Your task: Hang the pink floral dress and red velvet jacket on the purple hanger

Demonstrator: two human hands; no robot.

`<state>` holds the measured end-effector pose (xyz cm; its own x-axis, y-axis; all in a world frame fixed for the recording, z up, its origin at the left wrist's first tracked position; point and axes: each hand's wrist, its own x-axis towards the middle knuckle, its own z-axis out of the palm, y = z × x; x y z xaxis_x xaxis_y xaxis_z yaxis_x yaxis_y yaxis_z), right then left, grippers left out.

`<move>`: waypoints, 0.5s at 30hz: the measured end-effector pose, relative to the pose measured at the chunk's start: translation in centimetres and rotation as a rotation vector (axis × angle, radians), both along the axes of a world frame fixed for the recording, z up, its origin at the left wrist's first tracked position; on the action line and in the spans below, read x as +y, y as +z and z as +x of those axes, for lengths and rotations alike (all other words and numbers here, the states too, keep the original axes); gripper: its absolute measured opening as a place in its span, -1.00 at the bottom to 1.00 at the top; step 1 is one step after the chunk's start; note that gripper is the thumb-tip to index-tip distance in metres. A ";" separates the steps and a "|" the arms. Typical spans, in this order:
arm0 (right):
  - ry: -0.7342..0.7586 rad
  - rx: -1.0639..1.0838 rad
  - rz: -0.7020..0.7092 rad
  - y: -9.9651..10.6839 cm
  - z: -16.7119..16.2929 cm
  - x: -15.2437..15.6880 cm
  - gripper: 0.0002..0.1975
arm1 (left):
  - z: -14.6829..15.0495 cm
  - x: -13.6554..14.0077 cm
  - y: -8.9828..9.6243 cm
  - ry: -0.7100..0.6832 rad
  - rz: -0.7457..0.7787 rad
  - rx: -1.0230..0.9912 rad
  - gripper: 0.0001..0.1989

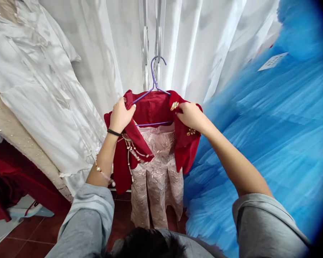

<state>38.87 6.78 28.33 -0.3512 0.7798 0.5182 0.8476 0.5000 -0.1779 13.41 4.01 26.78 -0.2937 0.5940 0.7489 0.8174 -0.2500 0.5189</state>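
Observation:
A short red jacket (187, 150) with gold buttons and hanging bead chains is draped over a purple hanger (153, 73). My left hand (122, 115) grips the jacket at its left shoulder edge, fingers closed on the cloth. On the other side my right hand (190, 115) pinches the right front edge near a gold ornament. Between the jacket fronts a pale pink brocade dress (157, 172) hangs from the same hanger. The fingertips of both hands are partly hidden by the red cloth.
White garments (34, 93) hang at the left. A large blue tulle gown (258, 143) fills the right side. Behind the hanger are a white curtain (193, 43) and metal rails (145, 46). Dark red cloth (21, 186) lies low at the left above the tiled floor (37, 234).

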 end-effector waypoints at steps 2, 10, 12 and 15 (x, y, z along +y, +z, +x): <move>0.095 -0.055 -0.025 0.9 0.2 -0.3 -0.83 | -0.1 0.0 0.6 -0.087 0.020 0.029 -0.86; -0.158 -0.026 -0.064 4.2 1.5 3.3 -0.80 | -3.2 1.5 2.7 0.184 -0.170 -0.027 -0.80; -0.164 -0.055 -0.121 5.0 2.8 3.8 -0.84 | -4.7 0.7 3.2 0.319 -0.121 -0.045 -0.78; -0.151 0.122 0.063 5.9 3.1 2.4 -0.74 | -4.5 -1.0 4.3 0.397 0.050 -0.076 -0.73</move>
